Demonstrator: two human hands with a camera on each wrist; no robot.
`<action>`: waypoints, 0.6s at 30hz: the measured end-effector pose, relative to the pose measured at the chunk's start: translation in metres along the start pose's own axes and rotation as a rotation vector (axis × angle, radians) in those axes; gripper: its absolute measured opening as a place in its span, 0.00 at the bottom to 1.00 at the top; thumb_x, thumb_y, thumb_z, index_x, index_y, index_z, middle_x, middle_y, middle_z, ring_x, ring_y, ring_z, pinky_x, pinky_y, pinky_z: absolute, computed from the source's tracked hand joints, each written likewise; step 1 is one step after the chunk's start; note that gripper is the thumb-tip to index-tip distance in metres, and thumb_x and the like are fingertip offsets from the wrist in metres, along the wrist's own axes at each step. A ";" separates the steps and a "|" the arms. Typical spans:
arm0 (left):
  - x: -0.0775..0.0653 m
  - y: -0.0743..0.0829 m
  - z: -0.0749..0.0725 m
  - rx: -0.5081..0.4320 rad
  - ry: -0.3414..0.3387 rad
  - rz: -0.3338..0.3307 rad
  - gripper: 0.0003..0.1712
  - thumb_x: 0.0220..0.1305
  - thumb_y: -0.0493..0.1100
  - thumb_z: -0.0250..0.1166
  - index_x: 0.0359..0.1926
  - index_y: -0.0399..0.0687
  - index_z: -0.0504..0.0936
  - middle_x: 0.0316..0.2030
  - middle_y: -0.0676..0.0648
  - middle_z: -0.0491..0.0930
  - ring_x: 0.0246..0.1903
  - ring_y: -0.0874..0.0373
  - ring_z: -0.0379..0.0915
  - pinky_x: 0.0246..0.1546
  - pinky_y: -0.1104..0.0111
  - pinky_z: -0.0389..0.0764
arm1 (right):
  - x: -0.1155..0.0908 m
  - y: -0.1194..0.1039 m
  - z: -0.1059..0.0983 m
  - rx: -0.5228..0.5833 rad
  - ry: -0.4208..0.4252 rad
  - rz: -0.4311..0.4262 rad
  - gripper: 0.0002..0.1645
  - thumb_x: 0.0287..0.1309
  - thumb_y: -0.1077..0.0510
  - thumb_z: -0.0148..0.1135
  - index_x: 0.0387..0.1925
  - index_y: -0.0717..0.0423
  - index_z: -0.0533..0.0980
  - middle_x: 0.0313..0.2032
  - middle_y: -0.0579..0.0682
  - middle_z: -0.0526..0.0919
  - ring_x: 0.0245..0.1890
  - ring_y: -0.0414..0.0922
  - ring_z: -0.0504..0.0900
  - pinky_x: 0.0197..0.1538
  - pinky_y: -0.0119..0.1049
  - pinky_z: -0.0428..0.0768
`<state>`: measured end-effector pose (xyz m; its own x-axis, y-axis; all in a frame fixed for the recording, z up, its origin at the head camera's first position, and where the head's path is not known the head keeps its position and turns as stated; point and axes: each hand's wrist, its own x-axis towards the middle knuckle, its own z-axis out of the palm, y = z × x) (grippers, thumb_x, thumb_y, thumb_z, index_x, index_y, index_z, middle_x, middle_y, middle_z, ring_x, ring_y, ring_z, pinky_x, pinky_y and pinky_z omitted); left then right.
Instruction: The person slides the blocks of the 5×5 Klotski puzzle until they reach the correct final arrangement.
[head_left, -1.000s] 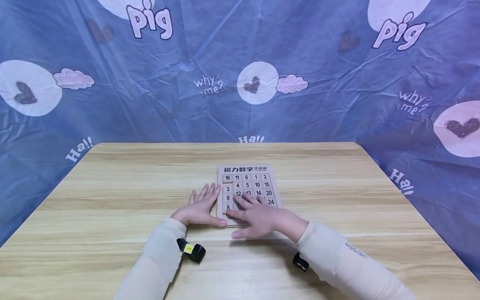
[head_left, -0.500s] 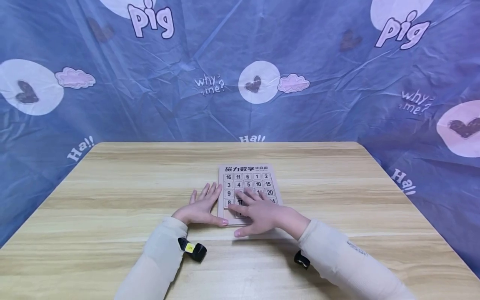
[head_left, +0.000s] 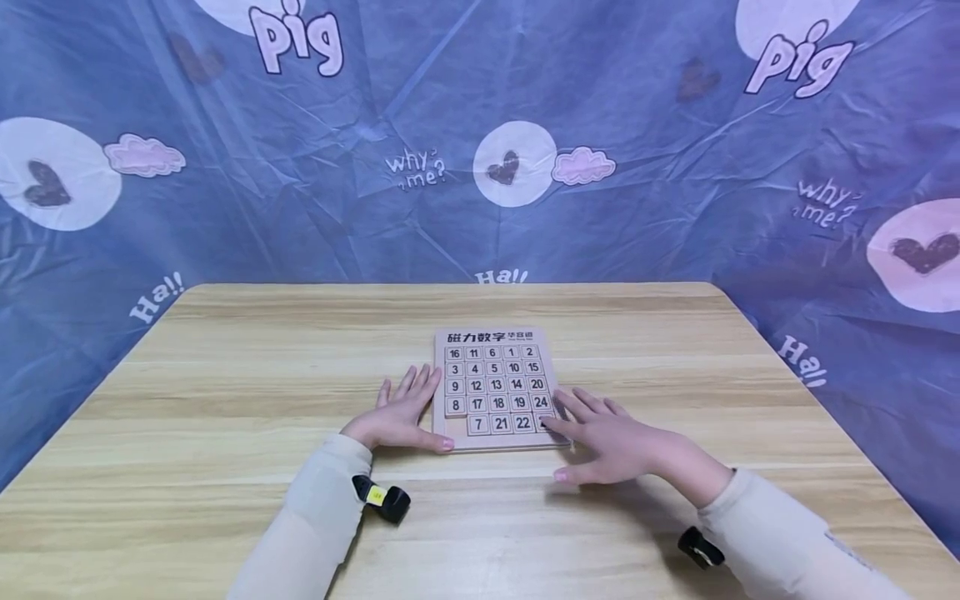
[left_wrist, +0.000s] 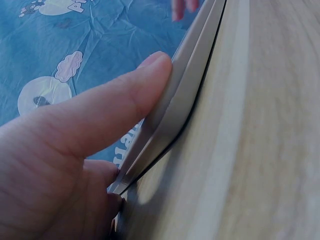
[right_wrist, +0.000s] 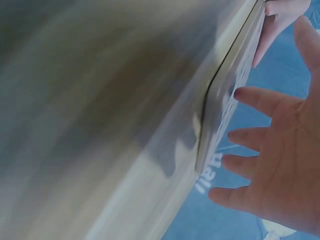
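Observation:
A sliding number puzzle (head_left: 510, 442) in a pale frame lies on the table, with rows of numbered square tiles. The vacant slot is at the bottom left, below the 8 tile (head_left: 456, 406). My left hand (head_left: 400, 419) steadies the board's left front corner: the thumb rests on the front rim, and straight fingers lie along the left side. At the opposite side, my right hand (head_left: 618, 442) is spread, its index fingertip at the bottom-right tile (head_left: 543, 423) and partly hiding that number. The other right fingers extend past the board's right edge.
The wood-grain table (head_left: 262, 358) extends around the puzzle on all sides. A blue printed cloth (head_left: 322, 208) hangs behind and beside it. Black wrist cameras are strapped to the left sleeve (head_left: 307, 517) and right sleeve (head_left: 780, 533).
The left column's 3, 9 and 8 tiles have slid up, moving the gap from beneath 16 to the bottom-left corner. My right hand has moved right, uncovering most tiles. My left hand stays.

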<state>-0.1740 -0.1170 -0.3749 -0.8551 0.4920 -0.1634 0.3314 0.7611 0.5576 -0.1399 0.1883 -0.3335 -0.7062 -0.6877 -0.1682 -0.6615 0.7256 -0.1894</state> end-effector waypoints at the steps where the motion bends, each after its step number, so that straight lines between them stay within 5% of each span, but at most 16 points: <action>1: 0.000 0.000 0.000 0.001 0.001 -0.001 0.65 0.37 0.65 0.65 0.66 0.45 0.35 0.64 0.41 0.29 0.61 0.49 0.19 0.53 0.50 0.20 | -0.003 0.002 0.001 0.004 0.003 0.003 0.46 0.46 0.29 0.47 0.60 0.54 0.61 0.62 0.63 0.48 0.60 0.63 0.43 0.52 0.65 0.46; 18: 0.000 -0.002 0.002 0.012 0.009 -0.002 0.65 0.36 0.66 0.64 0.66 0.46 0.35 0.64 0.41 0.29 0.61 0.50 0.19 0.54 0.50 0.20 | 0.005 -0.006 0.004 0.053 0.019 -0.067 0.44 0.48 0.31 0.47 0.59 0.55 0.61 0.61 0.66 0.49 0.59 0.65 0.44 0.51 0.66 0.47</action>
<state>-0.1741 -0.1172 -0.3780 -0.8596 0.4862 -0.1570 0.3341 0.7675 0.5471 -0.1379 0.1805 -0.3373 -0.6660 -0.7336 -0.1355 -0.6932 0.6757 -0.2507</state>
